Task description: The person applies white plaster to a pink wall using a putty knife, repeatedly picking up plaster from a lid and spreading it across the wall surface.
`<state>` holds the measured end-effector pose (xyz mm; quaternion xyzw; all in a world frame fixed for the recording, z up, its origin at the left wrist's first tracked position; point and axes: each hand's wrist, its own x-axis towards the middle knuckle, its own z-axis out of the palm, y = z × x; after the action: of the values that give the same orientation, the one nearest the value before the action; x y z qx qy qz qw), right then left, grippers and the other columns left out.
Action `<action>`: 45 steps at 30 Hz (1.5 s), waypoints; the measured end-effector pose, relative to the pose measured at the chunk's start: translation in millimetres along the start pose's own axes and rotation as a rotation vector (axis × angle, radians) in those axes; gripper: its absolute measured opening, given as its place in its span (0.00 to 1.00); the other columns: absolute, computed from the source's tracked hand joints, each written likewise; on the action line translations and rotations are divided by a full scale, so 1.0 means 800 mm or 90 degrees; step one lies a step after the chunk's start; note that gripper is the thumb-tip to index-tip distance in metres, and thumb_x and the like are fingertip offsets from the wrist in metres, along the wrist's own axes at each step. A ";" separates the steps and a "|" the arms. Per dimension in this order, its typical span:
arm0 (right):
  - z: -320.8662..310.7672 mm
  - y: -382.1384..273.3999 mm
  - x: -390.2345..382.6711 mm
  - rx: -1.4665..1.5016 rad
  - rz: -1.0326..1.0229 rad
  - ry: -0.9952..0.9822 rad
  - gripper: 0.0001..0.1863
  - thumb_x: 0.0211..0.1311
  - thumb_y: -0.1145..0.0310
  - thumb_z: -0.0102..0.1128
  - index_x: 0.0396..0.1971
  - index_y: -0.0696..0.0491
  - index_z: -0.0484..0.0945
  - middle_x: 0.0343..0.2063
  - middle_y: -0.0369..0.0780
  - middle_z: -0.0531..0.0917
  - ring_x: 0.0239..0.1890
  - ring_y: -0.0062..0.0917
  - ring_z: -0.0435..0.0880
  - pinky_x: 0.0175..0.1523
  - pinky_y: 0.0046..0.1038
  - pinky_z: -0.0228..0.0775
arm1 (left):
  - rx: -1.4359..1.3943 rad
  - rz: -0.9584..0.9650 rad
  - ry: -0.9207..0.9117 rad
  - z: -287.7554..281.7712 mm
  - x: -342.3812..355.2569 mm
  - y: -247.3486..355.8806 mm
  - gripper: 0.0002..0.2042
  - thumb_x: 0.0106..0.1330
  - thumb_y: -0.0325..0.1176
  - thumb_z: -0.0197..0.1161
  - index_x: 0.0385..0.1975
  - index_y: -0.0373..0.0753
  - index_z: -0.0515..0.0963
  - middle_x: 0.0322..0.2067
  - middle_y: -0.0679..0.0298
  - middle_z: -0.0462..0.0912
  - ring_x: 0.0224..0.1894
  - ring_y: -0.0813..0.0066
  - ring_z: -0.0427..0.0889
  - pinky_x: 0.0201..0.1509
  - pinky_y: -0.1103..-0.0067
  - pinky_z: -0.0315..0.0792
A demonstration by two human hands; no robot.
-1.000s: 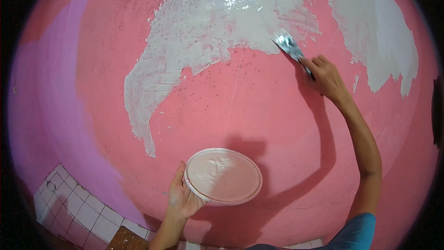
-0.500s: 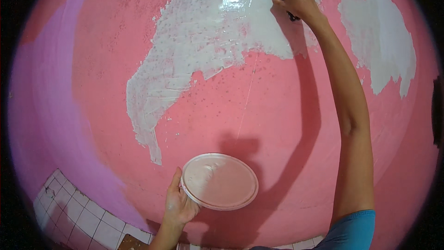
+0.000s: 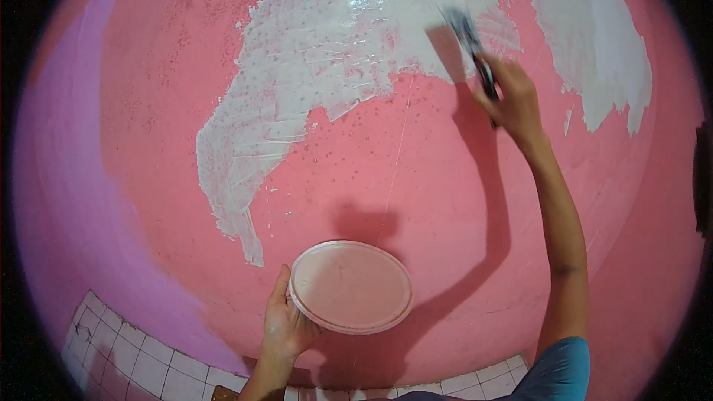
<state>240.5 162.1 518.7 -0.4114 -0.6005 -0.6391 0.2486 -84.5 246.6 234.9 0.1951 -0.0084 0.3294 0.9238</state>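
Gripped by its dark handle, a putty knife (image 3: 465, 30) is in my right hand (image 3: 515, 100), its blade tilted up and left, slightly blurred. The blade is over the lower right part of a large white putty patch (image 3: 282, 74) on the pink wall (image 3: 356, 156); whether it touches the wall I cannot tell. Low in front of me, my left hand (image 3: 290, 327) holds a round, shallow, pale lid (image 3: 353, 286) from its left side and underneath. Half of the lid's face lies in shadow. The fingers beneath it are mostly hidden.
At the right of the wall is a second white patch (image 3: 594, 52) with ragged lower edges. A purple painted band (image 3: 67, 178) runs down the left side. White tiles (image 3: 141, 356) line the bottom of the wall. My arm's shadow (image 3: 486, 200) falls across the pink.
My right hand has come down and to the right with the putty knife. White putty seen on the lid before no longer shows there. The left hand has barely moved.
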 end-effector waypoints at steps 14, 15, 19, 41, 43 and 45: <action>0.056 -0.022 -0.008 -0.011 0.082 -0.086 0.18 0.51 0.66 0.60 0.44 0.52 0.72 0.23 0.45 0.75 0.28 0.41 0.75 0.34 0.42 0.69 | 0.086 -0.010 0.009 -0.012 -0.005 0.018 0.32 0.70 0.56 0.36 0.60 0.33 0.63 0.57 0.49 0.69 0.57 0.56 0.70 0.61 0.61 0.64; 0.047 -0.034 -0.050 -0.009 0.093 -0.095 0.19 0.50 0.67 0.60 0.45 0.52 0.73 0.23 0.44 0.75 0.28 0.39 0.75 0.34 0.40 0.69 | 0.076 -0.011 0.014 -0.016 -0.006 0.019 0.32 0.70 0.56 0.37 0.60 0.33 0.63 0.57 0.48 0.69 0.57 0.56 0.71 0.61 0.61 0.64; 0.003 -0.049 -0.147 -0.019 0.124 -0.134 0.23 0.46 0.72 0.63 0.47 0.54 0.74 0.24 0.41 0.74 0.27 0.34 0.74 0.32 0.35 0.69 | 0.089 -0.011 -0.017 -0.014 -0.004 0.023 0.32 0.70 0.56 0.37 0.59 0.32 0.63 0.57 0.48 0.69 0.57 0.55 0.71 0.61 0.61 0.65; 0.003 -0.078 -0.151 -0.011 0.173 -0.060 0.22 0.44 0.74 0.64 0.45 0.57 0.75 0.23 0.41 0.76 0.26 0.32 0.75 0.30 0.32 0.69 | 0.013 -0.028 -0.054 -0.017 -0.004 0.029 0.31 0.72 0.53 0.35 0.59 0.29 0.62 0.56 0.46 0.69 0.57 0.54 0.71 0.61 0.61 0.65; 0.002 -0.069 -0.104 -0.014 0.187 0.008 0.21 0.46 0.73 0.63 0.44 0.56 0.75 0.25 0.42 0.78 0.28 0.34 0.77 0.33 0.33 0.70 | 0.019 -0.032 -0.054 -0.013 -0.002 0.027 0.31 0.72 0.52 0.35 0.59 0.29 0.62 0.56 0.45 0.69 0.57 0.54 0.71 0.61 0.61 0.65; 0.015 -0.053 -0.045 -0.003 0.201 0.051 0.20 0.47 0.71 0.62 0.44 0.56 0.76 0.27 0.43 0.79 0.30 0.36 0.78 0.36 0.35 0.71 | 0.104 -0.018 -0.077 -0.018 -0.002 0.028 0.29 0.72 0.54 0.33 0.61 0.36 0.62 0.59 0.54 0.67 0.61 0.59 0.67 0.63 0.63 0.63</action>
<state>228.4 174.0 464.7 -0.4752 -0.5165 -0.6097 0.3684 -101.2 266.6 229.5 0.2897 -0.0347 0.3034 0.9071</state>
